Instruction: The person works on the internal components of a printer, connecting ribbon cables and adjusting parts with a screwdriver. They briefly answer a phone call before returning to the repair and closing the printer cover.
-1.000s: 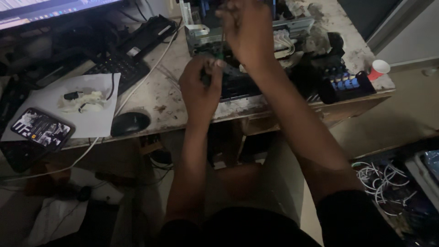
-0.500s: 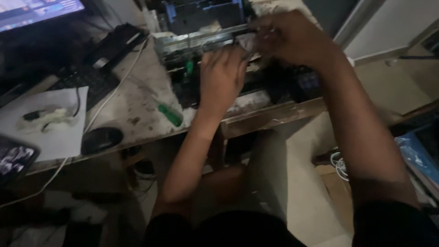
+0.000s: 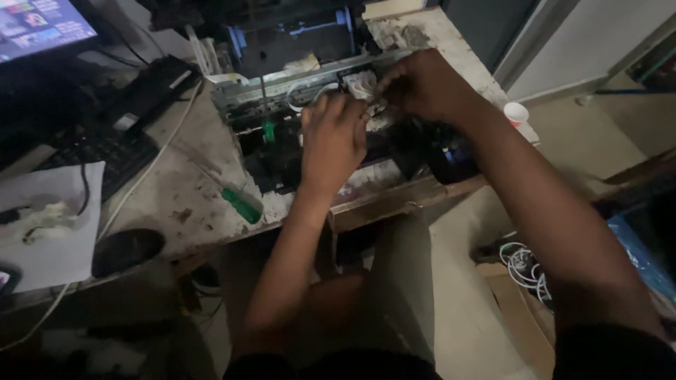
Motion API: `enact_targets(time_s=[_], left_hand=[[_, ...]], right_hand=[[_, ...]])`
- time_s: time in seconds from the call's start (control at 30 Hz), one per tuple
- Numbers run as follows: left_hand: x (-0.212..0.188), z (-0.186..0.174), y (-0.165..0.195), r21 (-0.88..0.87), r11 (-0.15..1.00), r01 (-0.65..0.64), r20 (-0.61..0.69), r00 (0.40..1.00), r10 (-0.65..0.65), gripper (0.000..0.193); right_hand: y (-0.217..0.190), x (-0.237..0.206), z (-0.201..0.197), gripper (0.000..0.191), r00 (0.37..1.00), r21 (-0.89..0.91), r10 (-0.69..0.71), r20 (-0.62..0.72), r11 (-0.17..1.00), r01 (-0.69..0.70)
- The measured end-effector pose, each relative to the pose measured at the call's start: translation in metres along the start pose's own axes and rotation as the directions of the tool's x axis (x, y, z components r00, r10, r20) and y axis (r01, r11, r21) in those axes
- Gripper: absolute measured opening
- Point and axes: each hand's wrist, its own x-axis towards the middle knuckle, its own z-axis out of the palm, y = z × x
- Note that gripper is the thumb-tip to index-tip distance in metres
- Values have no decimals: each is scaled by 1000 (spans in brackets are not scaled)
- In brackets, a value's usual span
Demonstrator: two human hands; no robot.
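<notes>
Both hands had shifted lower: left hand (image 3: 332,144) steadying the opened printer (image 3: 296,91) at centre, right hand (image 3: 421,86) pinching a white part (image 3: 360,83).

Both forearms are bare from wrist to past the elbow. The left hand (image 3: 332,144) and right hand (image 3: 422,86) wear no gloves, rings or watch. A dark short sleeve (image 3: 612,345) covers the right upper arm.

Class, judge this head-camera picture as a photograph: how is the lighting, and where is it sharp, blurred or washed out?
Head view: dim overall, the floor under the desk nearly black; the monitor glows bright at top left; both hands, left hand and right hand, are slightly soft over the opened printer; the green-handled screwdriver stays readable.
</notes>
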Motion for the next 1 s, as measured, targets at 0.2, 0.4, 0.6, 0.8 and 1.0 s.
enact_targets(time_s=[0.2, 0.4, 0.6, 0.8, 1.0], left_hand=[[-1, 1, -3, -48, 999, 6, -9, 1000, -6, 26], [1, -3, 0, -11, 1000, 0, 25, 1000, 0, 26], [0, -3, 2, -4, 1000, 11, 56, 998, -11, 26], [1, -1, 6, 9, 998, 56, 107, 993, -57, 33], [4, 0, 7, 31, 999, 38, 116, 992, -42, 34]], right_hand=[[-18, -8, -9, 35, 997, 87, -57, 55, 995, 52], [-27, 2, -15, 32, 982, -157, -160, 103, 972, 175], [-15, -3, -8, 31, 986, -122, -158, 54, 979, 164], [-9, -6, -8, 29, 962, -85, -270, 35, 959, 272], [-21, -12, -11, 24, 975, -175, -210, 75, 960, 220]])
